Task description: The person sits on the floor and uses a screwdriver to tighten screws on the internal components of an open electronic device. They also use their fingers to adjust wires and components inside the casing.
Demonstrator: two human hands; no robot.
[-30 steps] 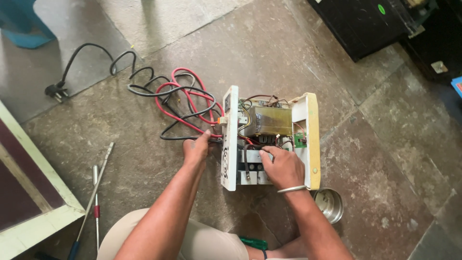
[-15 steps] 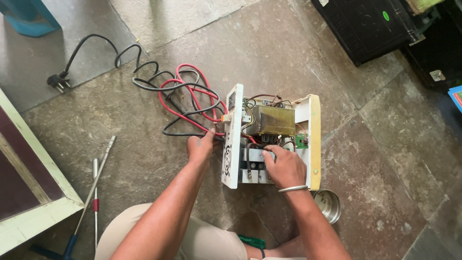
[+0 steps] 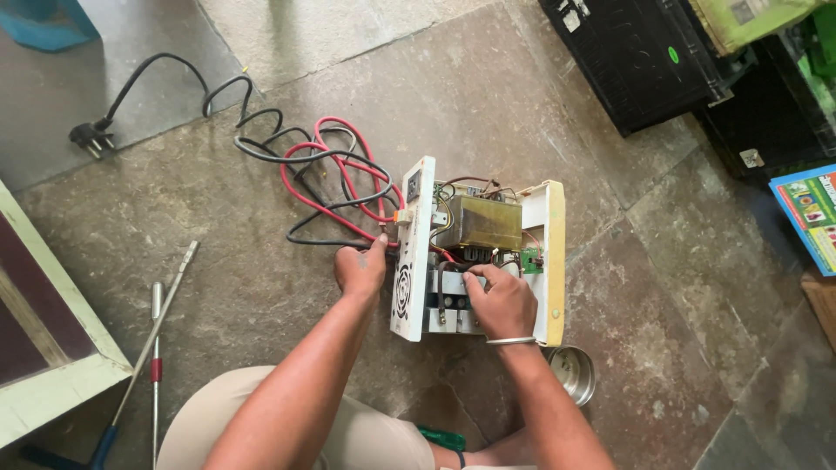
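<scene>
An opened white electrical box (image 3: 550, 252) lies on the stone floor, showing a brass-coloured transformer (image 3: 486, 223), a small green circuit board (image 3: 530, 261) and wiring. My left hand (image 3: 361, 268) grips the outer side of the box's left panel (image 3: 412, 252), where red and black cables enter. My right hand (image 3: 500, 300) is inside the box. Its fingers are curled over the grey parts below the transformer; what they pinch is hidden.
Red and black cables (image 3: 322, 178) coil to the box's upper left, ending in a plug (image 3: 89, 137). A small steel bowl (image 3: 569, 374) sits beside my right forearm. Metal rods (image 3: 157, 331) lie at left by a white-framed panel (image 3: 52, 305). Black cases (image 3: 644, 57) stand at upper right.
The view has shifted slightly. Both hands stay at the box; my right-hand fingers have shifted slightly inside it.
</scene>
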